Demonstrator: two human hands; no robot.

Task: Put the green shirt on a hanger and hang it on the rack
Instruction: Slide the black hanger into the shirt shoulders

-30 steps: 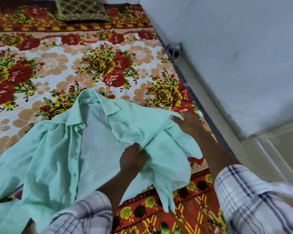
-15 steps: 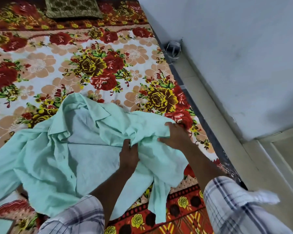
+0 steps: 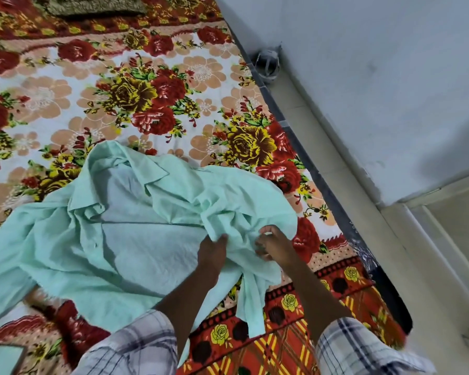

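Observation:
The pale green shirt lies unbuttoned and spread on the flowered bed sheet, collar toward the far side. My left hand grips a bunched fold of the shirt's right front. My right hand pinches the cloth just to the right of it, close to the bed's edge. One strip of the shirt hangs over the near edge of the bed. No hanger or rack is in view.
A dark patterned pillow lies at the far end of the bed. To the right run a narrow strip of floor and a pale wall, with a small round object in the gap. A door frame is lower right.
My right hand has slid left from the shirt's outer edge toward my left hand, gathering the cloth between them. The view has shifted slightly.

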